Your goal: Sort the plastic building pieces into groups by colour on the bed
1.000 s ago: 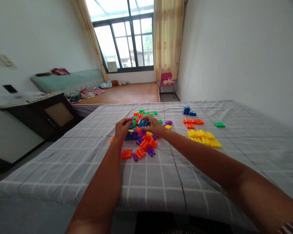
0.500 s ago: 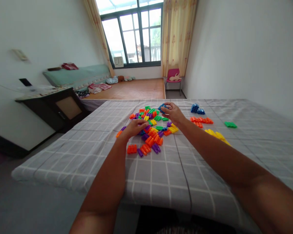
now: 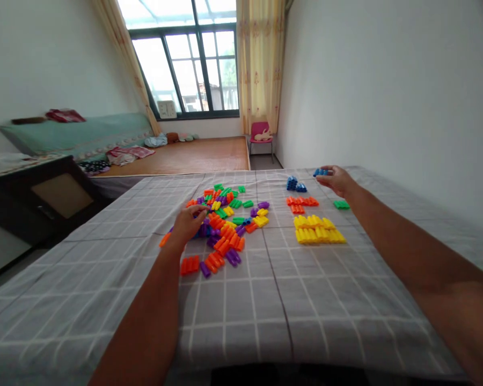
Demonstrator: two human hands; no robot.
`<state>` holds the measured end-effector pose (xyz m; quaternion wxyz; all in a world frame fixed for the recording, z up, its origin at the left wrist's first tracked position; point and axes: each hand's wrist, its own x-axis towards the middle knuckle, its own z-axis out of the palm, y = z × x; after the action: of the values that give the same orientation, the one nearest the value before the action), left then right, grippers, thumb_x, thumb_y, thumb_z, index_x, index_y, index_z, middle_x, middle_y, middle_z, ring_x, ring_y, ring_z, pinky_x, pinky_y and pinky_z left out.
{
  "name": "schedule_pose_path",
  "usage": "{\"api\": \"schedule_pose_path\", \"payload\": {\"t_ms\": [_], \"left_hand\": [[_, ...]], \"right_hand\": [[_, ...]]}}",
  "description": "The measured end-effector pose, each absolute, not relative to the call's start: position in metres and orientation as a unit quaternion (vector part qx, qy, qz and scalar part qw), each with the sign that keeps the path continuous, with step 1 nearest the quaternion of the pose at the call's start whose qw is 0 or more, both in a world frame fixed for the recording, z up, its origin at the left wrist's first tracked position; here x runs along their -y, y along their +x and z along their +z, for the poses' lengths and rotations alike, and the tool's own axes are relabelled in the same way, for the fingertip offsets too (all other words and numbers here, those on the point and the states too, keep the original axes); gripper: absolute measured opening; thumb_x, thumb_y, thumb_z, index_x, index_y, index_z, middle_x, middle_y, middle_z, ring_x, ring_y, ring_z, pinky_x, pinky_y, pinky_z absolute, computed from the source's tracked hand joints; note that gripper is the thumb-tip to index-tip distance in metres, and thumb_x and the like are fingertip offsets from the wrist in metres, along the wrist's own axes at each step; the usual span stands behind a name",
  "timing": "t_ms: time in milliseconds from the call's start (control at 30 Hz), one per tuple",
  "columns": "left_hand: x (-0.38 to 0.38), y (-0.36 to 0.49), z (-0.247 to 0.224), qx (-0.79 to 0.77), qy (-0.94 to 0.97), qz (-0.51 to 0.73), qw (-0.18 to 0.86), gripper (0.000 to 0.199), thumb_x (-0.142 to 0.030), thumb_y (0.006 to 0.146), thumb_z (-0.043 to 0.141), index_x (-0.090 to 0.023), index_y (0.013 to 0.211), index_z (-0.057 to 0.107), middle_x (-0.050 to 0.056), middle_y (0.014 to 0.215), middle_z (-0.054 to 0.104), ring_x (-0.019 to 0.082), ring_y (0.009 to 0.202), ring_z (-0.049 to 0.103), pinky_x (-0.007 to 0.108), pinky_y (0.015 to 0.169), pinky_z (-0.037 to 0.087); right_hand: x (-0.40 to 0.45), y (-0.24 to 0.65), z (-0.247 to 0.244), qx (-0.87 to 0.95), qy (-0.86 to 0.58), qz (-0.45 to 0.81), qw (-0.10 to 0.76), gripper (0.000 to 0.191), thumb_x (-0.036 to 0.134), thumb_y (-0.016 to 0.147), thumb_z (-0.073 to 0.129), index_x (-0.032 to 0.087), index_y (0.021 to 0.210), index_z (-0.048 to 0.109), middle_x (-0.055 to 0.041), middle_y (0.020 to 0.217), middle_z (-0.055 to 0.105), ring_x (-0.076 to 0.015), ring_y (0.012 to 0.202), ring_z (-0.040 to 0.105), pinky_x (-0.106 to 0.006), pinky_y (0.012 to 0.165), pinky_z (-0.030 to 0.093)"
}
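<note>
Right hand [image 3: 335, 181] around blue pieces [image 3: 320, 172]

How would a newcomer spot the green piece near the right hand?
Find the gray checked cloth, then the color groups right of the mixed pile. The green piece lies right of the orange group, below the right hand. It is the only green one among these groups.

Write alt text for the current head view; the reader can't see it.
A person's right hand holds a blue piece toward the far right of a gray checked cloth, while the left hand is at a mixed pile of pieces. Between lie a blue group, an orange group and a yellow group, with a green piece nearer the right hand.
</note>
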<state>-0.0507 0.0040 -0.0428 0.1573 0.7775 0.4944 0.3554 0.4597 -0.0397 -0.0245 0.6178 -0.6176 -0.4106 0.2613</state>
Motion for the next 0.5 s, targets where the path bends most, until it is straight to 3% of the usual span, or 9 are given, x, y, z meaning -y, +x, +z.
{"api": "schedule_pose_path", "payload": {"t_ms": [133,233,500], "left_hand": [[-0.007,-0.054,-0.047,-0.507,0.772,0.351,0.155,0.03,-0.037,0.075,0.056,-0.021,0.092,0.075,0.004,0.087,0.075,0.021,0.078,0.066,0.029,0.072,0.05],[-0.008,-0.057,-0.051,-0.509,0.771,0.348,0.155,0.034,-0.041,0.076,0.053,-0.021,0.094,0.074,0.003,0.083,0.074,0.021,0.079,0.066,0.028,0.069,0.05],[-0.012,-0.063,-0.058,-0.51,0.781,0.33,0.142,0.034,-0.044,0.078,0.053,-0.023,0.097,0.073,0.003,0.086,0.074,0.023,0.086,0.067,0.03,0.074,0.05]], "right_hand": [[0.031,0.495,-0.056,0.427,-0.744,0.199,0.473,0.047,0.016,0.056,0.079,0.014,0.1,0.062,-0.0063,0.084,0.067,-0.0161,0.07,0.062,-0.029,0.063,0.054],[0.013,0.505,-0.075,0.471,-0.779,0.154,0.384,0.047,0.015,0.057,0.078,0.011,0.103,0.066,-0.0098,0.089,0.069,-0.0205,0.079,0.064,-0.029,0.067,0.053],[-0.019,0.519,-0.091,0.538,-0.765,0.196,0.295,0.051,0.02,0.061,0.076,0.011,0.111,0.069,-0.0159,0.115,0.067,-0.0244,0.094,0.064,-0.03,0.077,0.05]]}}
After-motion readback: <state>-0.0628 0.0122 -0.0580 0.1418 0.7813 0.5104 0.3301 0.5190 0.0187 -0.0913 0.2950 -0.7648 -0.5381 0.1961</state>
